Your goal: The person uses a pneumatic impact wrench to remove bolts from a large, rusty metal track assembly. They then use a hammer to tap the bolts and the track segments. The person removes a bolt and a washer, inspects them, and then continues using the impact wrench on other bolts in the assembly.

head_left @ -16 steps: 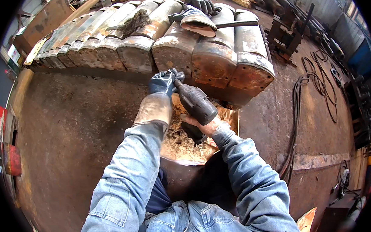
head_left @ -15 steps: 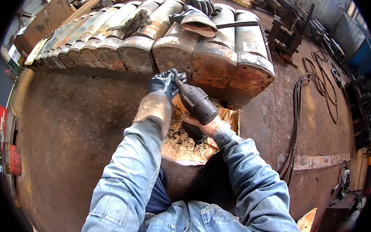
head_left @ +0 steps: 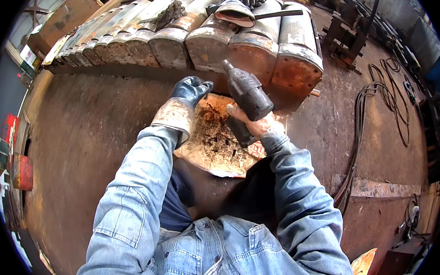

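Observation:
My right hand [head_left: 264, 126], which looks bare, is wrapped round the handle of a dark, worn impact wrench [head_left: 249, 95]. The wrench's slim nose points up and left, towards a row of curved, rusty metal blocks [head_left: 258, 54]. Left of the wrench and apart from it is my left hand [head_left: 190, 89], in a dark glove with a pale, stained cuff. Its fingers are curled closed; what they hold, if anything, is hidden. Beneath both hands a dirty sheet [head_left: 214, 152], flecked with dark crumbs, lies on the floor.
On the metal blocks rest a pair of gloves [head_left: 236, 13], a dark bar [head_left: 280, 14] and a dark, shaggy clump [head_left: 171, 14]. Black cables [head_left: 360, 126] run along the floor at right. A rusty steel stand [head_left: 347, 37] is farther back. Red objects [head_left: 24, 172] line the left side.
My left hand has come away from the wrench's nose, moving left. The wrench has shifted slightly right and up in my right hand, and its slim nose now shows. The view has shifted a little.

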Tool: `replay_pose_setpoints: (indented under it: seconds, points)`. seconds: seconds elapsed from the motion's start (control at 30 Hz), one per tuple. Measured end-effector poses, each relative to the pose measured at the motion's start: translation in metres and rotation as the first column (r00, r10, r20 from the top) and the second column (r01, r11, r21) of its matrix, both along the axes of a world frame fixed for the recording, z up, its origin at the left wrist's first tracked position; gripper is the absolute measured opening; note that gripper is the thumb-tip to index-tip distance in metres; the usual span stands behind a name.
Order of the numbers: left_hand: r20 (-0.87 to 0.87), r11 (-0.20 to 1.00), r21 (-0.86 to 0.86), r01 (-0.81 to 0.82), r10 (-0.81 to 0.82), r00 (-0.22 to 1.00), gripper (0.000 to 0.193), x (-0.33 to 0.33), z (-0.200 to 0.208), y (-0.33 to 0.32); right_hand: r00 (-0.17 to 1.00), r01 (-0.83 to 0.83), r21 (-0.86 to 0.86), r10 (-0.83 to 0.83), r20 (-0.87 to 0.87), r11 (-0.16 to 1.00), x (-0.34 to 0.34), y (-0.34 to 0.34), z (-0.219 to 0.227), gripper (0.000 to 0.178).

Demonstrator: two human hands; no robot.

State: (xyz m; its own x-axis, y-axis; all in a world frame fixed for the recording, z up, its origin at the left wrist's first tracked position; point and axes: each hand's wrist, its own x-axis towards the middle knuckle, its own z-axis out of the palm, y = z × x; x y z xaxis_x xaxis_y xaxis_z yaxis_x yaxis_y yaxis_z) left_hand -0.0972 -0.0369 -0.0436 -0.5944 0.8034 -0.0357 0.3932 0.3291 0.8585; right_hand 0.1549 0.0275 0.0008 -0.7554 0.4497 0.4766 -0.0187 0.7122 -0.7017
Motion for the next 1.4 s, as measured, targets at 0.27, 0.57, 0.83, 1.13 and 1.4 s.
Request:
replay_pose_setpoints:
  seconds: [0.27,0.57,0.83,1.13,1.4]
  points:
    - [-0.032,0.990,0.101,-0.100,0.104,0.994,0.029,-0.059,0.000,-0.066,0.995,0.048,-0.197,-0.064,-0.077,0.979,0.001,-0.009,-0.001,0.065]
    - [0.247,0.970,0.131,-0.206,0.169,0.954,0.014,-0.084,0.001,-0.102,0.986,0.134,-0.340,-0.090,0.140,0.931,-0.042,0.006,-0.052,0.063]
    - [0.356,0.966,0.143,-0.217,0.154,0.922,0.018,-0.109,-0.026,-0.126,0.958,0.248,-0.262,-0.197,0.207,0.933,-0.131,0.016,-0.114,0.059]
    - [0.128,0.952,0.285,-0.110,0.076,0.989,0.024,-0.104,0.018,-0.137,0.911,0.411,-0.502,-0.368,0.188,0.761,-0.200,0.008,-0.163,0.069]
    - [0.148,0.961,0.238,-0.137,0.104,0.984,0.023,-0.099,0.031,-0.143,0.878,0.479,-0.658,-0.337,0.341,0.581,-0.217,-0.011,-0.158,0.077]
